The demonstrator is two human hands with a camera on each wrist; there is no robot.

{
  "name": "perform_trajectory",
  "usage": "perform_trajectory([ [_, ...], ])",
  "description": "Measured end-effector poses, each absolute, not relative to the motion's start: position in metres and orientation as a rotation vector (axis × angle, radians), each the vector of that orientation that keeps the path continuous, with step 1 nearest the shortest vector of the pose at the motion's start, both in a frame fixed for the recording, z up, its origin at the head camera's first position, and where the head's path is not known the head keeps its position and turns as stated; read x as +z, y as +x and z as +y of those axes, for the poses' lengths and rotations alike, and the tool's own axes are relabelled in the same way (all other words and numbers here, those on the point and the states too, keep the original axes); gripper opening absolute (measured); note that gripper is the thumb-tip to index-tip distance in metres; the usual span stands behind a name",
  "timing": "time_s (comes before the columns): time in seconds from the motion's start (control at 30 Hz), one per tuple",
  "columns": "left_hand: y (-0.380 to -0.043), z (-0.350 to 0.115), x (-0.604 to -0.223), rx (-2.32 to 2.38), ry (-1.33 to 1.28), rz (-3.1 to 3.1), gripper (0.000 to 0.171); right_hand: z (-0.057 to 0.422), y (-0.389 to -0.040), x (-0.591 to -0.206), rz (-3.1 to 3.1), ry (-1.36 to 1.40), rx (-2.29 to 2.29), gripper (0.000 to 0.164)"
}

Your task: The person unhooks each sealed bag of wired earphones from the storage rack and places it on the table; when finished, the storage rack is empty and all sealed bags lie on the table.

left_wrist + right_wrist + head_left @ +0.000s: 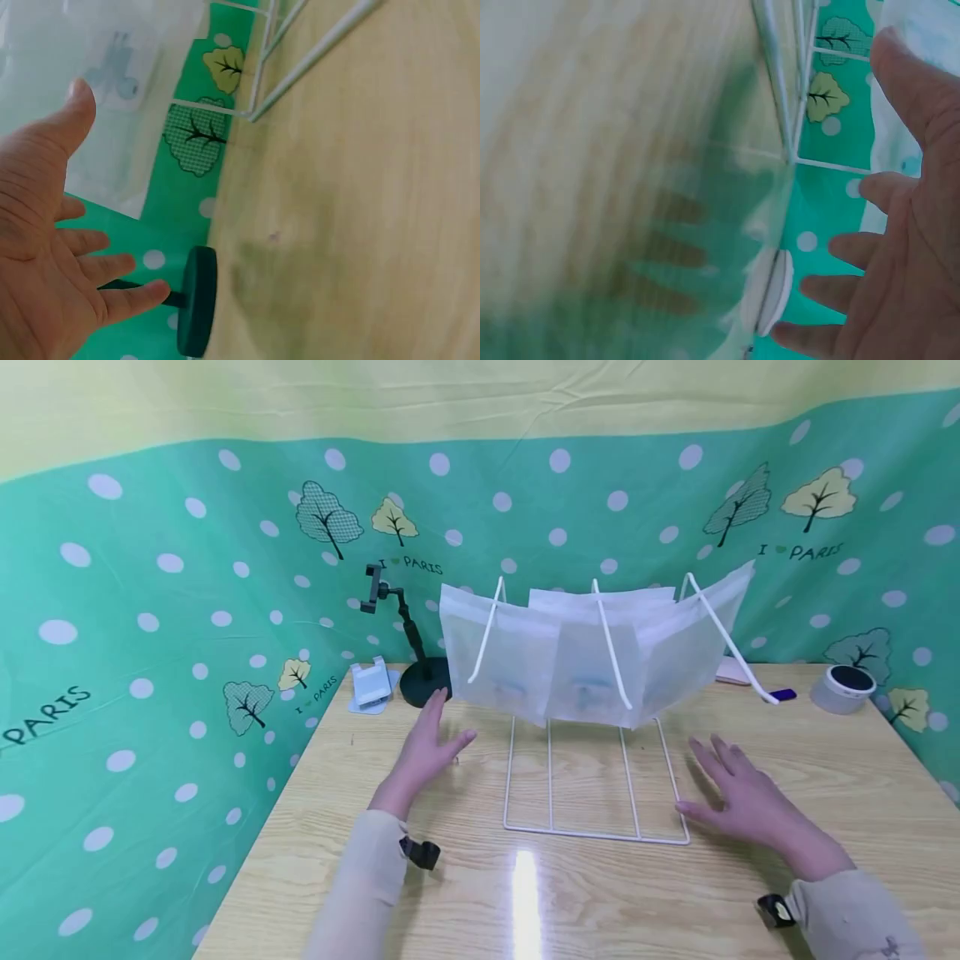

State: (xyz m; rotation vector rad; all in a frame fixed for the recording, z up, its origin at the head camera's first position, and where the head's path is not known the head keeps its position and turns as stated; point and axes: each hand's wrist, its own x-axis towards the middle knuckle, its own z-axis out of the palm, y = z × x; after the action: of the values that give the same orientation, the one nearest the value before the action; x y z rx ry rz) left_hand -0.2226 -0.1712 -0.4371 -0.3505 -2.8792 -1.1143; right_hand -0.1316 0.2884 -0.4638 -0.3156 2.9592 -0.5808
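Note:
A white wire rack (596, 837) stands on the wooden table, with several translucent white bags (510, 652) hanging across its upper prongs. A pale patch with a blue figure (118, 67) shows on or through one bag in the left wrist view. To the rack's left, my left hand (422, 752) hovers with fingers spread, holding nothing. On the other side, my right hand (750, 797) is near the rack's front right corner, fingers apart and holding nothing. Whether its thumb touches the wire cannot be told. The bags hide part of the rack's back.
A black phone stand (423, 681) and a light blue holder (371, 683) stand at the back left. At the back right are a white round container (843, 690) with a dark top and a small dark blue item (783, 695). A green patterned curtain (225, 543) borders the table.

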Motion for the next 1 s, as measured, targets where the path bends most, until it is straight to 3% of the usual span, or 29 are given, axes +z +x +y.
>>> perform_trajectory([
  [0.47,-0.266,-0.167,-0.407,-1.727,-0.251,-2.623,0.077,0.282,-0.127,-0.475,2.800,-0.435,-0.743,0.126],
  [1.0,-0.284,-0.160,-0.396,-2.026,-0.153,-2.462,0.047,0.280,-0.124,-0.479,2.794,-0.529,-0.755,0.120],
])
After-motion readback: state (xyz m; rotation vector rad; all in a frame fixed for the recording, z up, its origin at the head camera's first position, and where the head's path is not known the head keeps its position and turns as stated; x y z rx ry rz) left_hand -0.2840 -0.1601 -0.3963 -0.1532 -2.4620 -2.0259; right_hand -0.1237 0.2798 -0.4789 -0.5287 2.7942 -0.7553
